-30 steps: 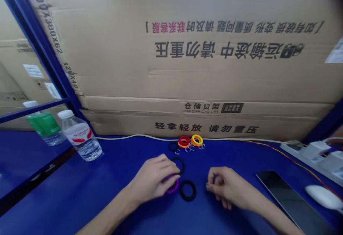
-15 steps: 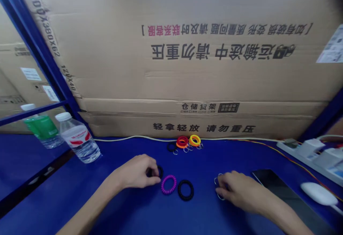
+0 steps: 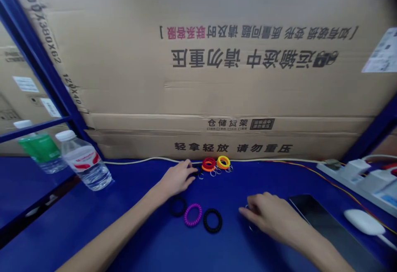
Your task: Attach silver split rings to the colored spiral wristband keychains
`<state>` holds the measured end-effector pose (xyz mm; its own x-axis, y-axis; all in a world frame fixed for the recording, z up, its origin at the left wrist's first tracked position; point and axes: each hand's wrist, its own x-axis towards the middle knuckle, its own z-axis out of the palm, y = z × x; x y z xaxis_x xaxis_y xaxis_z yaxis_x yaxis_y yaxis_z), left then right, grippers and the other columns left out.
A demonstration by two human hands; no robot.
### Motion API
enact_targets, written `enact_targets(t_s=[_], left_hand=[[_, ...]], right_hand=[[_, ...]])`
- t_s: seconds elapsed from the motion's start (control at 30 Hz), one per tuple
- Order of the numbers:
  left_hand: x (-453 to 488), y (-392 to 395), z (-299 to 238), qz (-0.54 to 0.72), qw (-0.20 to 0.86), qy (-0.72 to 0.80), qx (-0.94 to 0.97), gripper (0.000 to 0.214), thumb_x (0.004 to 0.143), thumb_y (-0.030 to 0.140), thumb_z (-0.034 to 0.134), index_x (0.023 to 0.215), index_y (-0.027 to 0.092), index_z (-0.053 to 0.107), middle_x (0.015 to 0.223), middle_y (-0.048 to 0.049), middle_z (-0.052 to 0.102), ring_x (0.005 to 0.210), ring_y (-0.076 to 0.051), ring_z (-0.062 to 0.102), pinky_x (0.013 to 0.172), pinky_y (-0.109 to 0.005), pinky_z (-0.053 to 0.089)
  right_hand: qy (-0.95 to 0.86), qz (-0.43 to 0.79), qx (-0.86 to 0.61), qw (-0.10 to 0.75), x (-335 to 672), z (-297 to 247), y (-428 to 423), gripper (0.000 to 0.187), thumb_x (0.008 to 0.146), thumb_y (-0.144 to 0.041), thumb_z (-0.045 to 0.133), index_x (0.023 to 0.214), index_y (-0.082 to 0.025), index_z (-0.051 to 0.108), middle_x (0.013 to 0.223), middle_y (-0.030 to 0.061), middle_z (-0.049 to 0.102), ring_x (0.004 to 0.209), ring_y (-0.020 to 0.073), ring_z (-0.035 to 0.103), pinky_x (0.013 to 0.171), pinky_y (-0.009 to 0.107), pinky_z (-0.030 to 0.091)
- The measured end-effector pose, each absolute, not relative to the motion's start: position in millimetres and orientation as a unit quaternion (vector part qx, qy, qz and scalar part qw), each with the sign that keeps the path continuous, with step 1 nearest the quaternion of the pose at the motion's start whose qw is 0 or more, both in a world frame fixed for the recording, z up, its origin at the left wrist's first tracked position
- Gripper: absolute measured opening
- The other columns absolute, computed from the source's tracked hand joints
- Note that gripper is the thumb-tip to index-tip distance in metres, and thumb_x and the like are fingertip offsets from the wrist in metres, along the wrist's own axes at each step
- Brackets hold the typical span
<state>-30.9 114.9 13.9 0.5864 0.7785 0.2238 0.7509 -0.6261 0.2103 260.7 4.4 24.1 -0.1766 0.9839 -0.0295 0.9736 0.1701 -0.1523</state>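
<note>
My left hand (image 3: 176, 179) reaches to the back of the blue table (image 3: 149, 243), its fingertips on a black spiral key ring (image 3: 195, 173) that they partly hide. Just to the right lie a red-orange coil (image 3: 209, 164) and a yellow-orange coil (image 3: 223, 162) with metal rings. Nearer me are a black coil (image 3: 178, 206), a magenta coil (image 3: 192, 215) and another black coil (image 3: 212, 220). My right hand (image 3: 266, 216) is curled over a metal split ring (image 3: 248, 207), which shows only at its edges.
A water bottle (image 3: 84, 162) and a green-labelled bottle (image 3: 40, 148) stand at the left. A dark tablet (image 3: 328, 226), white mouse (image 3: 361, 221) and power strip (image 3: 350, 176) lie at the right. Cardboard boxes (image 3: 235, 90) and a blue shelf post (image 3: 46, 61) stand behind.
My left hand has moved back to the far coils, leaving a black coil beside the magenta one. My right hand has shifted slightly, still over the metal ring.
</note>
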Motion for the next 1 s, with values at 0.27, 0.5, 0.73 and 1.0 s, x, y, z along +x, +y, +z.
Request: enact_targets(t_s=[0.27, 0.5, 0.73, 1.0], left_hand=[[-30.0, 78.9, 24.7, 0.166, 0.063, 0.415, 0.892, 0.011, 0.087, 0.025, 0.057, 0.095, 0.023, 0.064, 0.093, -0.0012, 0.067, 0.091, -0.019, 0.059, 0.078, -0.028, 0.046], [-15.2, 15.7, 35.9, 0.236, 0.158, 0.377, 0.882, 0.004, 0.083, 0.021, 0.06, 0.087, 0.022, 0.062, 0.08, 0.0028, 0.067, 0.076, -0.014, 0.058, 0.071, -0.023, 0.042], [-8.3, 9.2, 30.4, 0.281, 0.19, 0.358, 0.87, 0.009, 0.083, 0.018, 0.06, 0.091, 0.023, 0.061, 0.081, 0.0026, 0.066, 0.075, -0.013, 0.056, 0.066, -0.022, 0.041], [-6.2, 4.9, 16.3, 0.244, 0.1, 0.312, 0.913, 0.014, 0.091, 0.021, 0.051, 0.103, 0.022, 0.058, 0.09, -0.0011, 0.067, 0.08, -0.018, 0.054, 0.067, -0.027, 0.041]], right_hand=[[-0.819, 0.115, -0.532, 0.181, 229.4, 20.5, -2.0, 0.016, 0.093, -0.029, 0.048, 0.088, -0.024, 0.061, 0.077, 0.0008, 0.069, 0.067, 0.0177, 0.064, 0.059, 0.026, 0.037], [-0.849, 0.17, -0.406, 0.292, 202.0, 9.1, -17.0, 0.023, 0.094, -0.022, 0.046, 0.112, -0.026, 0.059, 0.101, 0.0045, 0.067, 0.09, 0.0185, 0.063, 0.08, 0.027, 0.047], [-0.771, 0.279, -0.443, 0.363, 199.3, 8.5, -15.5, 0.018, 0.095, -0.026, 0.046, 0.087, -0.021, 0.061, 0.082, 0.002, 0.064, 0.075, 0.0157, 0.06, 0.071, 0.026, 0.045], [-0.57, 0.583, -0.427, 0.39, 193.4, -6.6, -4.5, 0.038, 0.087, -0.054, 0.054, 0.073, -0.018, 0.052, 0.059, -0.0047, 0.05, 0.048, 0.0108, 0.049, 0.052, 0.025, 0.046]])
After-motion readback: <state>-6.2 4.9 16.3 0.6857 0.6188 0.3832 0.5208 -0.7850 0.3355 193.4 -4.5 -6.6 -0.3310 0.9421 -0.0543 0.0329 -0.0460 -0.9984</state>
